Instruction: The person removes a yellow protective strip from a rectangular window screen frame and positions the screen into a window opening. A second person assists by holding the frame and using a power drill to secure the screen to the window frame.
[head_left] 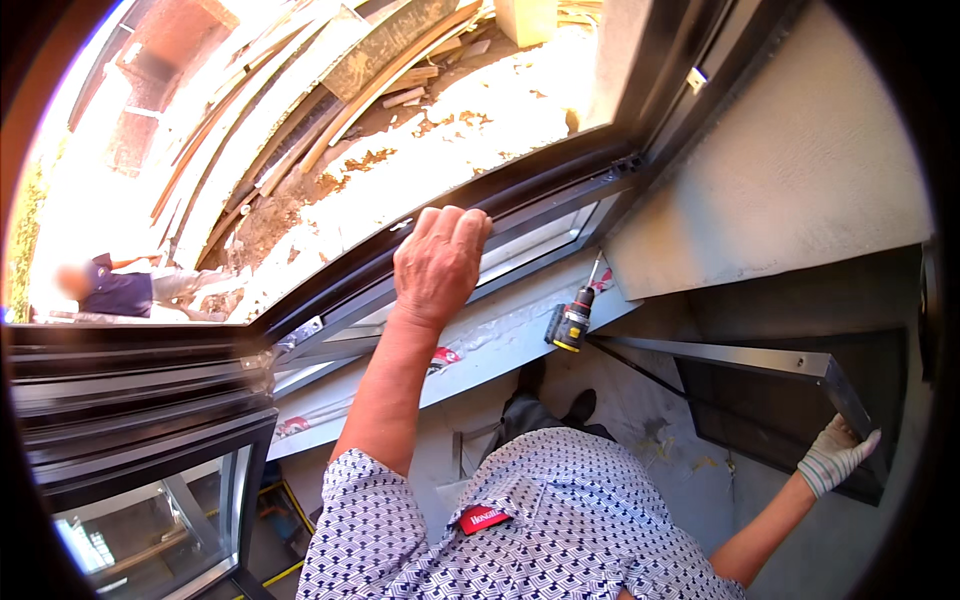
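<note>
My left hand (440,262) is bare, its fingers curled over the lower rail of a dark metal window frame (570,200). The fingertips are out of sight on the far side of that rail. Out to the right, my right hand (838,457) wears a whitish knitted glove and is closed on the short side of a metal-framed panel (720,352), near its corner. This panel is held tilted, and it looks like a window screen. A cordless drill (572,322), black and yellow with a long bit, lies on the pale sill (520,345) between my hands.
A dark screen panel (880,375) leans at the wall on the right. At lower left stands a glazed sash (250,500). Outside the opening lie curved-looking boards (310,150) and rubble, and another person (120,290) is at far left. A pale wall (780,190) borders the window.
</note>
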